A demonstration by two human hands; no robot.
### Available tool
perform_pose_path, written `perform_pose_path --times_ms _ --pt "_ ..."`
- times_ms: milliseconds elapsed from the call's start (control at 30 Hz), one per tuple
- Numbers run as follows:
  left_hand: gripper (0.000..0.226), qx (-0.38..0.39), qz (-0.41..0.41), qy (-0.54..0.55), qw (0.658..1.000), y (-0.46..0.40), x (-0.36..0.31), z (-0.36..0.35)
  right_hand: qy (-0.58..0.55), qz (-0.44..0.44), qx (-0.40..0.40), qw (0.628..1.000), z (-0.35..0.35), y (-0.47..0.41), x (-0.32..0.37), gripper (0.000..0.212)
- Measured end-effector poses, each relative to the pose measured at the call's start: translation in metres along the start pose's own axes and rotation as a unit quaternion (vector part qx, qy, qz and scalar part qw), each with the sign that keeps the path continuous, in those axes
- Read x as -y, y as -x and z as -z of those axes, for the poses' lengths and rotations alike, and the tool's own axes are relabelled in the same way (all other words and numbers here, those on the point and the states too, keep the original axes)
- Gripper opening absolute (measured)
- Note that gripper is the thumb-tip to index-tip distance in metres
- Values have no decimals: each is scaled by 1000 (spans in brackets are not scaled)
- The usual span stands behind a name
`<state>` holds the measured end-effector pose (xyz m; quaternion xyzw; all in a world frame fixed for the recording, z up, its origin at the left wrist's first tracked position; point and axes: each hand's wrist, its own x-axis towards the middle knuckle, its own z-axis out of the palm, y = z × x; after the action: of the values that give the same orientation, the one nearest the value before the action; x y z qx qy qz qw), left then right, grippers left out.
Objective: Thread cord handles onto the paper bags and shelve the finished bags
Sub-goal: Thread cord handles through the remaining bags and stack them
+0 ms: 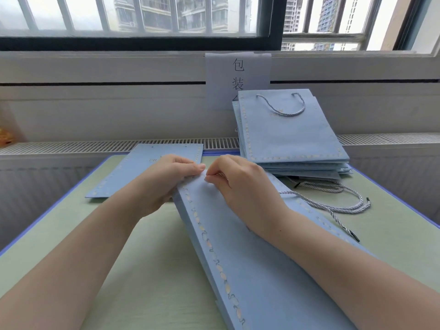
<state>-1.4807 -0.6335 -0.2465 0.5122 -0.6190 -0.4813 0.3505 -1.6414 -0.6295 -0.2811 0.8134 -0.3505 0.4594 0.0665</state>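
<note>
Toward the far left of the green table a flat blue paper bag lay with its two handle holes bare, apparently waiting its turn. Just right of it the left hand curled round the top edge of the bag being worked, thumb on top and fingers beneath, seemingly to lift and steady that edge so the holes could be reached. This bag ran from the middle of the table down to its near edge, tilted up toward the hands. The right hand met the left at the bag's top, its fingertips pinched together on something small there, probably a cord end, though the cord itself could not be made out. Farther right, loose cord handles trailed across the table near its right edge, within easy reach. At the far right corner a pile of finished bags leaned up against the wall, the top one showing its threaded handle, not yet shelved.
</note>
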Motion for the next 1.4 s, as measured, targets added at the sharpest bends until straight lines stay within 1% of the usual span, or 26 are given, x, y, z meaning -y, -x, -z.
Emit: perform_pose_path --times_ms 100,233,400,533,600,700,833,967,1267,1333,1400 --pt "25 -10 -31 3 999 0 2 -3 1 -3 -4 1000 0 0 3 13" --pt "30 -17 -50 15 998 1 2 -5 -28 -75 -3 997 2 -1 0 13" --pt "36 -37 -24 17 999 -1 0 -7 -105 -108 21 988 5 -3 0 10" --pt "36 -45 0 19 999 -2 2 -8 -187 -164 49 967 9 -2 0 11" --pt "35 -48 -3 31 998 -2 2 -9 -206 -190 52 959 9 -3 0 8" --pt "39 -57 -5 41 997 -2 2 -10 -222 -214 45 950 10 -4 -1 10" --pt "40 -73 -6 38 997 -4 3 -12 -197 -212 55 956 12 -5 -2 3" --pt "39 -74 -25 38 996 -5 6 -12 -157 -185 78 967 12 -4 -2 5" --pt "42 -60 -35 58 996 -4 6 -10 -131 -135 48 981 4 -2 2 2" --pt "41 -61 -33 55 996 -5 7 -10 -111 -124 56 984 4 -3 1 2" --pt "42 -67 -31 55 996 -6 7 -11 -106 -134 83 982 8 -5 0 4"
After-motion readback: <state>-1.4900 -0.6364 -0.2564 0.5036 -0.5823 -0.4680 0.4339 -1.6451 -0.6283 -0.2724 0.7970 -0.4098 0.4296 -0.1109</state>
